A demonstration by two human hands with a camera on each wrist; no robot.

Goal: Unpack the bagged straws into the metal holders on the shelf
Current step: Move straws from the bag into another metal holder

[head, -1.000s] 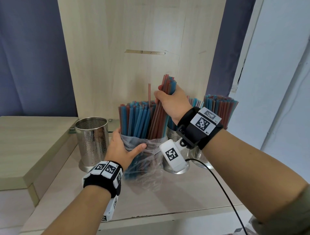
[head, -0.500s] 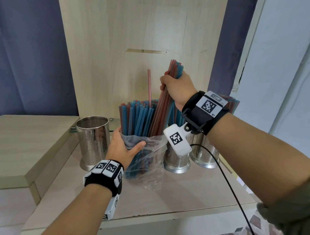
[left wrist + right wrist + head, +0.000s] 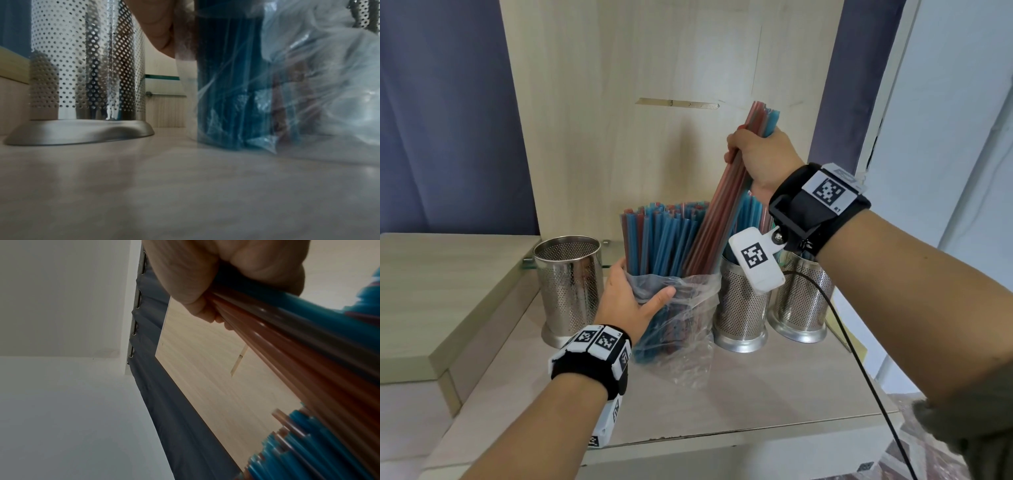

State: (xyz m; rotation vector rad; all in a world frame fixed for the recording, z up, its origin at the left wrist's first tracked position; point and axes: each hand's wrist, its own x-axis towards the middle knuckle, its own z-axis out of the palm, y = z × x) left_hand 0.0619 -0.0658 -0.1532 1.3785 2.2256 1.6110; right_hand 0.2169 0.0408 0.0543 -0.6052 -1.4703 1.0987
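Note:
A clear plastic bag (image 3: 681, 329) of blue and red straws (image 3: 664, 240) stands upright on the shelf (image 3: 756, 394). My left hand (image 3: 630, 294) grips the bag round its upper part; the left wrist view shows the bag (image 3: 308, 81) close up. My right hand (image 3: 760, 154) holds a bundle of red and blue straws (image 3: 722, 205) raised and tilted out of the bag, its lower ends still inside. The right wrist view shows my fingers (image 3: 195, 288) wrapped round that bundle (image 3: 287, 337). An empty perforated metal holder (image 3: 568, 284) stands left of the bag.
Two more perforated metal holders (image 3: 743, 308) (image 3: 804, 301) stand right of the bag, partly hidden by my right wrist, with straws in them. A wooden back panel (image 3: 654, 102) rises behind. A raised wooden step (image 3: 431, 291) lies left. A black cable (image 3: 859, 359) hangs across the shelf's right side.
My right hand has lifted the gripped bundle of straws higher and to the right out of the bag. The left hand has kept its hold on the bag.

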